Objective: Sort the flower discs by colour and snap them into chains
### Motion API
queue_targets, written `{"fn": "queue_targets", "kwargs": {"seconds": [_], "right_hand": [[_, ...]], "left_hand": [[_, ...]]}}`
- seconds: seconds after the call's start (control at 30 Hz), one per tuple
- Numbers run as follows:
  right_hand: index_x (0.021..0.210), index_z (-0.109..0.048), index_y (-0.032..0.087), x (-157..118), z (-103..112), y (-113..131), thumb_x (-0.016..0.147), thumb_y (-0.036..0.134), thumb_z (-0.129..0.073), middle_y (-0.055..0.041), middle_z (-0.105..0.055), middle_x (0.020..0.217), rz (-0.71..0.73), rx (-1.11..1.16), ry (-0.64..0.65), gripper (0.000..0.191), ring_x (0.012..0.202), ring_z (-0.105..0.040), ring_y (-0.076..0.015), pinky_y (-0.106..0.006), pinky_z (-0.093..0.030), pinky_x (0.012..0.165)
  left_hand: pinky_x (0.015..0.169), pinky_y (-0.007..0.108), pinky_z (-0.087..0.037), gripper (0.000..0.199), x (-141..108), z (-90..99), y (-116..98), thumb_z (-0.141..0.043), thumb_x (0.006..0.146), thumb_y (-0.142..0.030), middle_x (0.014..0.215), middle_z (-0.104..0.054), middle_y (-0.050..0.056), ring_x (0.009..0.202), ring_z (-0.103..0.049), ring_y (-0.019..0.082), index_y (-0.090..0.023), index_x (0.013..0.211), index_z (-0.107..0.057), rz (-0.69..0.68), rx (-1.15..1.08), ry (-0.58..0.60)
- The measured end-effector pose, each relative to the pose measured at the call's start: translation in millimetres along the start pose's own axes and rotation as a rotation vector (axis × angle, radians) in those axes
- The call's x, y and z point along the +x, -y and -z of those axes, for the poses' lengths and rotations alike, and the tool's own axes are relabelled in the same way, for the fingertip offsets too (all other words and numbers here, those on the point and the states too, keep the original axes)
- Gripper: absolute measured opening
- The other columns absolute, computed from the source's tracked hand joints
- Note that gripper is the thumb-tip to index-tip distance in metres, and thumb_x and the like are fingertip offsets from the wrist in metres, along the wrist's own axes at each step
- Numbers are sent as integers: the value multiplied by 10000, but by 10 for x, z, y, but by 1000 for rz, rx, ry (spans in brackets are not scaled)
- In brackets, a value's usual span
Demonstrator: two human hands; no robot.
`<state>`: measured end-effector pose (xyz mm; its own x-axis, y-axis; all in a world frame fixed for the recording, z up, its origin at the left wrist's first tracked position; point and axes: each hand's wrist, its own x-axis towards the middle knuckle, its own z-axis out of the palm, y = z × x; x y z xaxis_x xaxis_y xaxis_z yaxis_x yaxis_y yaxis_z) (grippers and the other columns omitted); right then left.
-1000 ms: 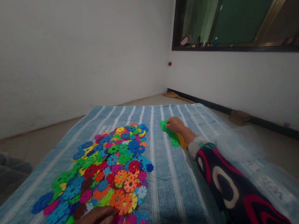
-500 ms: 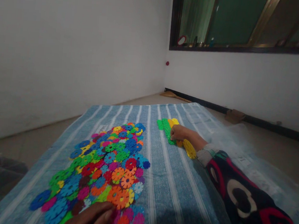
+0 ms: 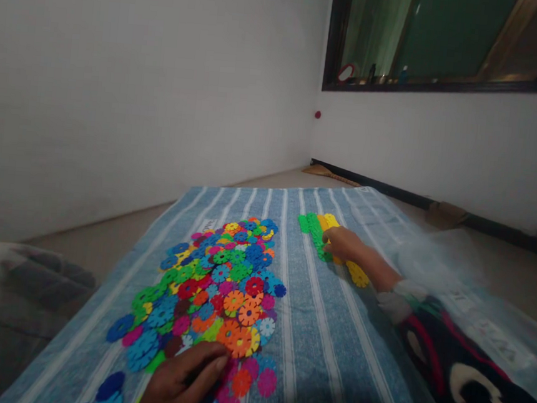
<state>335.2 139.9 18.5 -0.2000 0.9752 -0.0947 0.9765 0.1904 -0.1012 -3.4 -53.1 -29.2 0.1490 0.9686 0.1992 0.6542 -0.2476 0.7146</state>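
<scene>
We are working over a blue cloth (image 3: 357, 366) with white stripes, which is covering the surface below us. Our left hand (image 3: 187, 379) is resting at the near edge of a heap of colorful notched discs (image 3: 224, 274), its thumb and fingers lying close; we cannot tell whether they are gripping one. Our right hand (image 3: 342, 244), well apart from the left, is reaching over green, orange and yellow rows of discs (image 3: 315, 229) lying right of the heap; its grip is hidden. Clear plastic bags (image 3: 470, 307) are lying along the right side. Beyond, pale walls (image 3: 147, 78) are meeting in a corner, a dark-framed window (image 3: 452, 39) is showing green panes, and a broom (image 3: 330, 173) is lying on the floor (image 3: 277, 178).
</scene>
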Motion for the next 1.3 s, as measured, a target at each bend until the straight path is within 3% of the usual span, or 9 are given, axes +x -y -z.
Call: {"fn": "queue_targets", "kwargs": {"seconds": [0.13,0.27,0.4,0.5,0.7,0.8,1.0,1.17,1.3], "right_hand": [[1065,-717,201,-412,-210,299,876,306,-570,-102,-741,1001,126,81,-40,262,958,-672,-228,-259,-415,734],[977,-726,221,-875,-517,632,902,332,-539,-78,-747,921,255,184,1,230,878,-678,-207,-260,-381,694],[899,-702,212,-1119,-708,801,925,309,-510,-67,-738,912,288,207,-25,217,871,-670,-196,-265,-363,698],[907,-683,212,-1155,-782,813,938,298,-488,-60,-727,942,281,207,-60,215,891,-660,-192,-266,-363,710],[1016,-665,221,-1155,-926,811,934,289,-475,-71,-696,1046,185,184,-104,217,919,-635,-199,-277,-385,760],[1010,-669,223,-1176,-999,806,926,271,-475,-70,-693,1050,191,208,-150,217,937,-630,-203,-281,-398,786],[994,-674,212,-1202,-1122,755,910,221,-464,-66,-705,1013,186,307,-285,226,913,-633,-192,-286,-418,805],[973,-671,206,-1182,-1154,731,901,220,-483,-54,-706,980,206,374,-303,202,896,-639,-189,-285,-427,800],[956,-672,214,-1163,-1168,720,901,225,-486,-52,-707,973,205,387,-307,194,885,-639,-188,-282,-428,798]], "left_hand": [[643,175,-562,325,-17,-13,-21,-558,853,-482,786,-761,30,694,-700,149,-226,822,-755,22,-13,28],[589,192,-533,357,-11,-23,-57,-510,876,-460,701,-724,33,629,-666,142,-197,780,-732,21,-17,43],[635,234,-545,332,13,-47,-59,-513,867,-437,732,-734,39,664,-674,160,-194,818,-735,47,-11,-3],[693,262,-552,314,45,-72,-100,-513,867,-421,793,-748,43,725,-688,176,-198,837,-733,31,29,-50],[717,271,-529,296,166,-82,-204,-462,889,-356,827,-734,41,767,-683,172,-196,855,-708,-92,201,-30],[752,298,-530,294,249,-44,-135,-433,884,-318,861,-726,60,807,-676,188,-192,856,-697,-55,334,-48],[988,434,-445,287,366,53,64,-522,835,-349,1135,-667,136,1116,-582,291,-174,991,-687,68,635,-151],[1017,476,-402,494,385,-61,81,-490,880,-476,1335,-551,195,1255,-495,329,-140,1226,-598,180,728,6],[1089,509,-317,552,419,-209,42,-502,887,-472,1475,-420,204,1367,-383,338,-140,1327,-523,178,751,42]]}}
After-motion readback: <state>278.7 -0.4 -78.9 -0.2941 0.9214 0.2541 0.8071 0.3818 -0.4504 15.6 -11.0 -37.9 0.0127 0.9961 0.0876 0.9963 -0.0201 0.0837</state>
